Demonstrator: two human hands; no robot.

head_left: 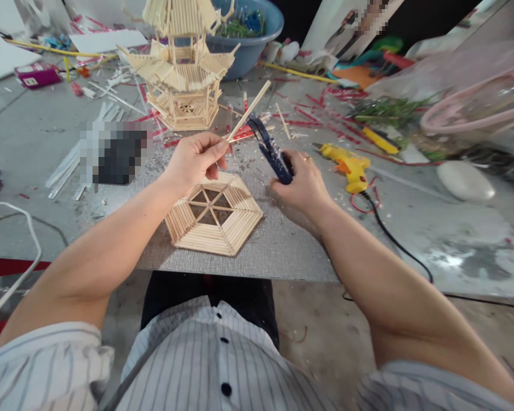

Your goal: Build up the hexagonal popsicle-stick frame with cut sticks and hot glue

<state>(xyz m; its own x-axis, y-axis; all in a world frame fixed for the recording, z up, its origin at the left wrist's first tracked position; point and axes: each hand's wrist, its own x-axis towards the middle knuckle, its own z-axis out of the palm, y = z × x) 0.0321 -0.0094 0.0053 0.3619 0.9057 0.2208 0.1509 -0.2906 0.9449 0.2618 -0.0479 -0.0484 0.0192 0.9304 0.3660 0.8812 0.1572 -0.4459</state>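
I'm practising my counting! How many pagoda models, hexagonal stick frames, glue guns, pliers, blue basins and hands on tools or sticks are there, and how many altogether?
Pagoda model: 1
Hexagonal stick frame: 1
Yellow glue gun: 1
Dark-blue pliers: 1
Blue basin: 1
Hands: 2, left hand and right hand
Total: 7

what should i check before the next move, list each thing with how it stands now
1. Wooden stick held: ok, pinched in the left grip.
2. Navy-blue hand tool held: ok, in the right grip.
3. Tool's tip on the stick: cannot tell; they look close, but contact is unclear.
4. Hexagonal stick panel on the tabletop: ok.
5. Yellow glue gun apart from both hands: ok.
6. Scraps tidied: not ok, red strips lie scattered.
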